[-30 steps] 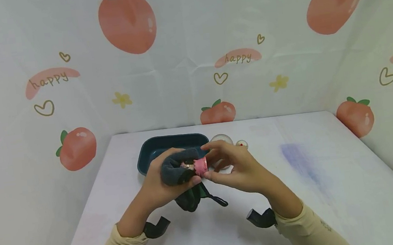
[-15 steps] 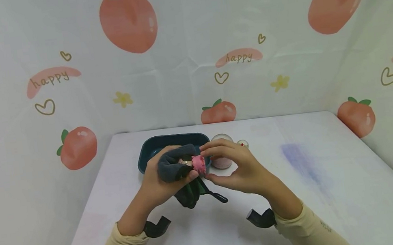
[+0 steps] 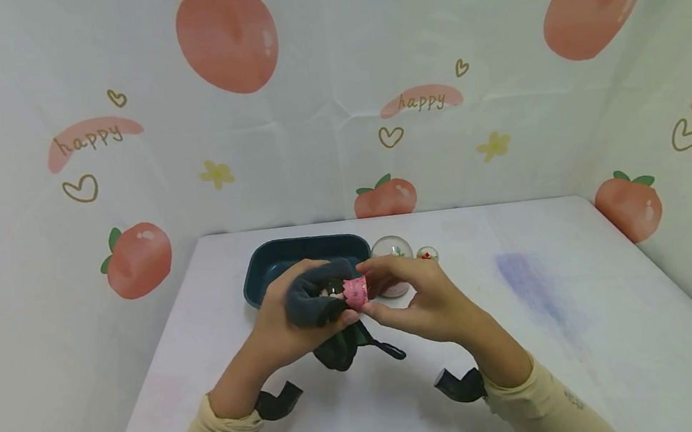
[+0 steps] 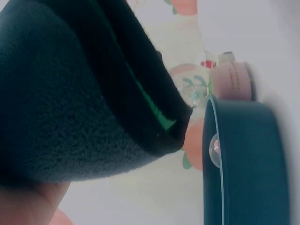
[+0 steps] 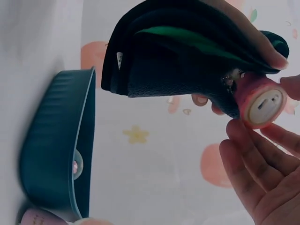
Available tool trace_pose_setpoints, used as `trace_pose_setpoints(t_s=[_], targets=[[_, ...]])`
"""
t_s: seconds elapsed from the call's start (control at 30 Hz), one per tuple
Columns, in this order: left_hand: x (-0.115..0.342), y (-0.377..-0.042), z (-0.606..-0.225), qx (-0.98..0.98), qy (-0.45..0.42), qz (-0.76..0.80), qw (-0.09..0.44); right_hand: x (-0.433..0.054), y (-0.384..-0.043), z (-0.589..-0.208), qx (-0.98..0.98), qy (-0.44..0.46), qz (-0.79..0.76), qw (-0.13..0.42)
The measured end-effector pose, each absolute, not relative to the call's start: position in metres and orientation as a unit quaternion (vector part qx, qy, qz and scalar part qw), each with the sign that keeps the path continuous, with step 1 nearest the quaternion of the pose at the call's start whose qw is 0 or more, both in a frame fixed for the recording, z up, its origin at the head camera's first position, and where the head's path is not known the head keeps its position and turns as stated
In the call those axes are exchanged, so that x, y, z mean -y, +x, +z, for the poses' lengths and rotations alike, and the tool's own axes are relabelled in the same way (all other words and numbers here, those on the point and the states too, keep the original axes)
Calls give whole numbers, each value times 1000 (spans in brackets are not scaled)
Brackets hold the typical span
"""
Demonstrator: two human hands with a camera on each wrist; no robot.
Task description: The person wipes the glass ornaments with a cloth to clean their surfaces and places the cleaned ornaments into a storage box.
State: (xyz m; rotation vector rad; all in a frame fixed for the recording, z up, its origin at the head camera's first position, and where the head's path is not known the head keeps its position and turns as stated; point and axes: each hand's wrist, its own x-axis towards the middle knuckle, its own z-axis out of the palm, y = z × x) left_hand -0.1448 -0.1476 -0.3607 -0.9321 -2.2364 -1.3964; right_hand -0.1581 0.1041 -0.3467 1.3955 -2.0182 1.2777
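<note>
My left hand (image 3: 284,321) grips a dark grey, fleecy cloth (image 3: 319,293) folded around a small snow globe with a pink base (image 3: 356,292). Most of the globe is hidden inside the folds. A dark part with green edging and a looped strap (image 3: 390,349) hangs below. At the base's rim, the thumb and fingers of my right hand (image 3: 417,294) pinch it from the right. In the right wrist view the base's pale round underside (image 5: 265,106), with a small switch, faces the camera. Both hands are above the table in front of a tray.
The dark teal tray (image 3: 255,270) stands behind my left hand; a clear globe (image 4: 215,150) shows inside it. Right of the tray is a larger snow globe (image 3: 391,246) with a pale pink base, partly behind my right hand. A smaller globe (image 3: 427,253) sits beside it.
The pink base has turned within the cloth, so lettering on it now shows. My right fingers have shifted their hold around it. Both hands dipped slightly and stay close together.
</note>
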Motion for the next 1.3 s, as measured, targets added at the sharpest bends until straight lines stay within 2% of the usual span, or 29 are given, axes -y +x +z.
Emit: trace_pose_setpoints(t_s=[0.17, 0.4, 0.6, 0.8, 1.03, 1.3], targets=[[147, -144, -363, 786, -328, -496, 169, -105, -156, -349, 731, 470, 469, 156], [150, -146, -365, 783, -320, -498, 193, -105, -158, -349, 700, 508, 466, 189], [149, -147, -365, 783, -324, -497, 190, -104, -159, -346, 691, 524, 447, 218], [148, -147, -364, 777, -337, -497, 189, -105, -161, -345, 701, 510, 457, 197], [146, -146, -362, 767, -358, -497, 193, -108, -158, -346, 733, 462, 480, 137], [148, -147, -361, 768, -347, -496, 208, -107, -159, -347, 712, 487, 481, 155]])
